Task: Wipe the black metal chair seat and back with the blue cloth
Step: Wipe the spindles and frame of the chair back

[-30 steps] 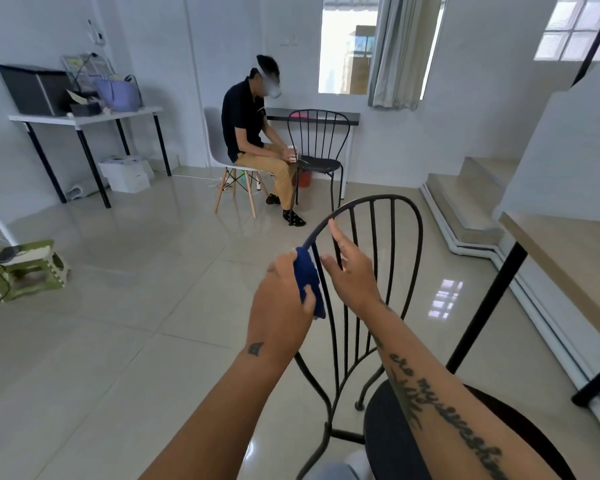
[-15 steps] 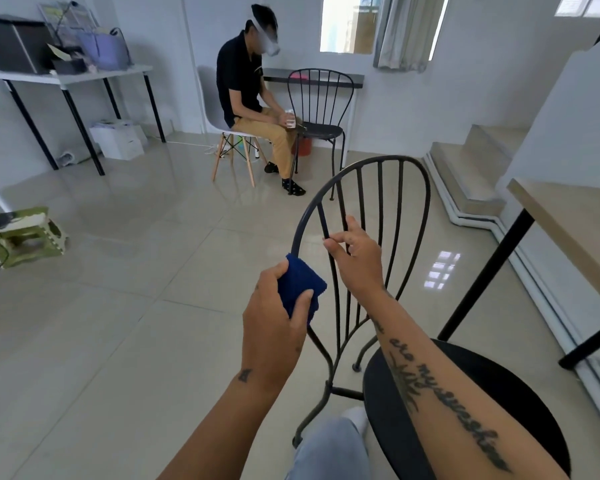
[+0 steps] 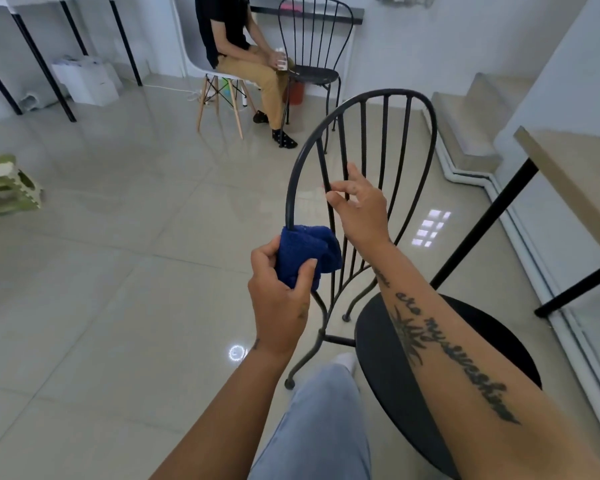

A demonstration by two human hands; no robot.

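Note:
The black metal chair stands in front of me, its arched back [image 3: 426,109] with thin vertical bars upright and its round seat [image 3: 378,355] at the lower right, partly under my right forearm. My left hand [image 3: 278,299] grips the folded blue cloth [image 3: 305,254], which wraps the left side rail of the chair back about halfway down. My right hand [image 3: 361,209] holds one of the left vertical bars between thumb and fingers, just above and right of the cloth.
A wooden table with black legs [image 3: 568,188] stands close on the right, steps [image 3: 471,133] behind it. A seated person [image 3: 243,53] and a second black chair [image 3: 312,46] are across the room. A green stool [image 3: 4,188] sits at the left. Glossy tiled floor lies all around.
My left hand has slid the cloth down the left rail of the chair back, from near the top to about halfway. My right hand has closed on a bar. The view tilted downward.

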